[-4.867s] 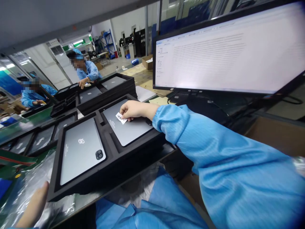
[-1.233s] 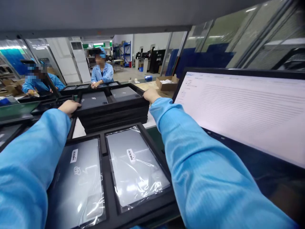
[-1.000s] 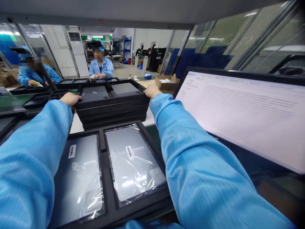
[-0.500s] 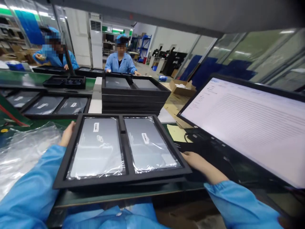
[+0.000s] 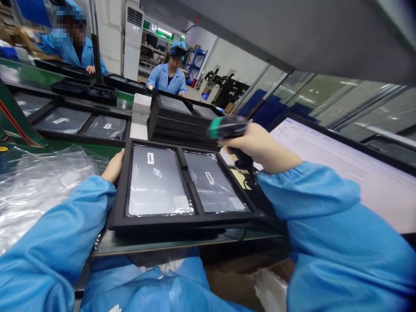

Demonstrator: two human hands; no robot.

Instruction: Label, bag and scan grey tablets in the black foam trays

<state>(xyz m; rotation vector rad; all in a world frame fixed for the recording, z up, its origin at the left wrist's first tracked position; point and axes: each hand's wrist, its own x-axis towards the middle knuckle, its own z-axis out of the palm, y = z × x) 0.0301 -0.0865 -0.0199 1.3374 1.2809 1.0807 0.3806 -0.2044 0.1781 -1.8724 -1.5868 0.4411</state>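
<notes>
Around: stack of trays [image 5: 167, 125] just behind my tray [image 5: 152, 223]; R hand [image 5: 260, 145] & scanner [image 5: 230, 128] (blurred) block my view of its R end; my R sleeve [image 5: 315, 195] covers part of monitor [image 5: 338, 151]; yellow paper [image 5: 241, 178] near tray's R side; clear bags [image 5: 48, 177] spread L of my L hand [image 5: 114, 168]. R hand wrapped round scanner, held up over tray's far R corner; L hand against tray's L side, fingers partly hidden, so can't tell if gripping or just resting.

Surface/room: tray near front edge of green bench [image 5: 107, 246]; grey shelf [image 5: 308, 39] overhead; one co-worker [image 5: 69, 52] far L, another [image 5: 169, 80] beyond the stack.

Mat'ls: tray matte black, rect., two recesses; L tablet [image 5: 157, 190] & R tablet [image 5: 216, 193] lie one per recess, flat, grey, under shiny creased film, white barcode label on each; scanner black w/ green band; sleeve blue, wrinkled.
</notes>
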